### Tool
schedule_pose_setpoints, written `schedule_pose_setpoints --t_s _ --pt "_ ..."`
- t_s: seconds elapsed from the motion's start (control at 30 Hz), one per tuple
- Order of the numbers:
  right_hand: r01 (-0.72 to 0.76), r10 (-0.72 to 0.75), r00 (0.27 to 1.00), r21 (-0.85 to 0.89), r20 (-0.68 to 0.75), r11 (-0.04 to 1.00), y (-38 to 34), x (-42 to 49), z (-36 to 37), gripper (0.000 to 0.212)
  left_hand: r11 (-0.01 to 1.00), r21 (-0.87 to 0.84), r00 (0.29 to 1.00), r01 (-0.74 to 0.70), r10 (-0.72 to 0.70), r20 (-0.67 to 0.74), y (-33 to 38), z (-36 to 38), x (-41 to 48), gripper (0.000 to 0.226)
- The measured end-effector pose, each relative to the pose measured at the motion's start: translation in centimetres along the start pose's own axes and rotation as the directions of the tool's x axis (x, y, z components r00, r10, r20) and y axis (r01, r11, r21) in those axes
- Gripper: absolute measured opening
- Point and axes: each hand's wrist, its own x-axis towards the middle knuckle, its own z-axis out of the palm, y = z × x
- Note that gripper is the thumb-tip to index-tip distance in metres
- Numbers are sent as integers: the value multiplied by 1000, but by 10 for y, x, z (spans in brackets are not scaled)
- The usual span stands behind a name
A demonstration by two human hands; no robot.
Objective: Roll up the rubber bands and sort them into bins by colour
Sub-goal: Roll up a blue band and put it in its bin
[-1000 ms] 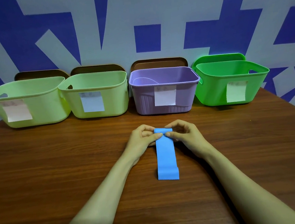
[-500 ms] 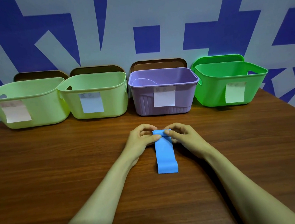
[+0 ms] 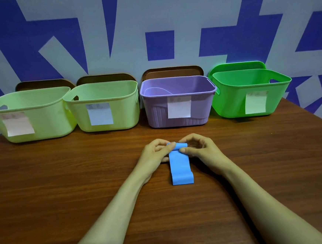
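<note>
Head view, left hand (image 3: 155,155) and right hand (image 3: 202,151) pinching blue band (image 3: 180,166) at its rolled end, bin labels (image 3: 178,109) unreadable

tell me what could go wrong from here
1. The left hand and right hand pinch only the rolled far end of the wide blue rubber band; a slip could let it spring open.
2. Its near end humps off the brown wooden table and may roll crooked.
3. None of the four plastic bins is blue, and the white paper labels are unreadable: misplacement possible.
</note>
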Motion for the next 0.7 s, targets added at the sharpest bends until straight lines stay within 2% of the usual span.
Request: schedule_pose_setpoints --t_s 0.2,0.4,0.57,0.7 --pt "7 -7 1000 -24 -2 1000 1 0 -1 25 1000 -2 1000 -12 12 -13 1 -2 -1 21" --pt "-51 51 999 -26 -1 998 0 1 -2 38 1000 -19 1000 -22 21 -19 1 -1 -1 19" --pt "-86 86 996 35 -14 996 2 2 -1 16 999 -22 998 -50 49 -26 -1 -2 -1 20" --pt "-102 102 995 -21 21 995 5 4 -3 18 997 54 998 -58 59 -19 0 -3 -2 22"
